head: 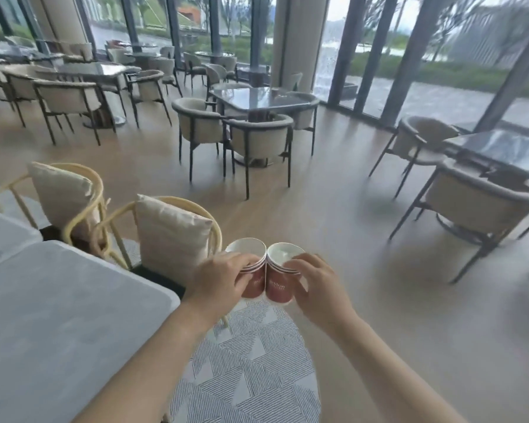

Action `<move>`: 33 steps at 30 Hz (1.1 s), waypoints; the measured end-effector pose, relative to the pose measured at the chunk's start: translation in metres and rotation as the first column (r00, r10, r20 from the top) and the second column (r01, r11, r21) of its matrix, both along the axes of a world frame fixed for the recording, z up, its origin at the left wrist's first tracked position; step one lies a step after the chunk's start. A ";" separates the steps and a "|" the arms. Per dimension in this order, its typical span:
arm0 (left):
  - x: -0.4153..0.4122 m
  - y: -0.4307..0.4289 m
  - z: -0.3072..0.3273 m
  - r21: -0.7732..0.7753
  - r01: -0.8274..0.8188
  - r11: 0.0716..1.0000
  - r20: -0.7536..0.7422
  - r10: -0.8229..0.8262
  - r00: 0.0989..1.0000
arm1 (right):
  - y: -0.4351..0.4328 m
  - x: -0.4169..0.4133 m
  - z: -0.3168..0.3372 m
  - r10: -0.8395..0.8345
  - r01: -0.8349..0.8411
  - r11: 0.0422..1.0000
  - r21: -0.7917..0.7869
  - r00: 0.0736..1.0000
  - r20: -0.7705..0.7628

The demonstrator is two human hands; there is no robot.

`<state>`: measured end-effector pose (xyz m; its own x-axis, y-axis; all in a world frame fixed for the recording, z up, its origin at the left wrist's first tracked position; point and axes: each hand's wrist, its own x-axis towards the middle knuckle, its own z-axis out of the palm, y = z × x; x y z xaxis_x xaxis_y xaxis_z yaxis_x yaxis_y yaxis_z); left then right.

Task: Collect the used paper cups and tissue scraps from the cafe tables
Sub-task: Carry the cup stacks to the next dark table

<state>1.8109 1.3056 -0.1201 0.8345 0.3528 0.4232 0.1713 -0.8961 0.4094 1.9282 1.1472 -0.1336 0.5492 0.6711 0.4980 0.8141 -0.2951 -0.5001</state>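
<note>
Two cups gathered: our left hand curls its fingers round the left cup, and our right hand round the right cup. The cups touch, just off the desk at its right edge. No tissue scraps show; we judge those are yet to be collected.

We have only one view, from a wide-angle camera on the person's head. It faces forward and somewhat down: the left hand and the right hand are close below, the surface at left, the windows far ahead.
</note>
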 end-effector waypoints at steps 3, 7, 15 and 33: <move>0.029 -0.015 -0.003 -0.005 0.085 0.996 -0.024 -0.085 0.996 | -0.025 0.017 -0.006 -0.081 0.081 0.997 0.007 0.997 -0.011; 0.061 -0.026 -0.013 -0.029 0.160 0.987 -0.074 -0.161 0.984 | -0.045 0.032 -0.020 -0.164 0.164 0.986 -0.008 0.985 -0.046; 0.135 -0.013 -0.045 -0.147 0.224 0.964 -0.120 -0.242 0.963 | -0.043 0.089 -0.040 -0.279 0.275 0.960 -0.057 0.956 -0.091; 0.439 0.153 0.012 -0.075 0.303 0.950 0.013 -0.303 0.953 | 0.114 0.385 0.023 -0.256 0.257 0.966 0.015 0.965 -0.063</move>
<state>2.2503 1.4588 -0.1080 0.9067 0.1142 0.4060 -0.1042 -0.8721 0.4780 2.3130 1.2613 -0.1104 0.7308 0.4928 0.4724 0.6810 -0.4781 -0.5547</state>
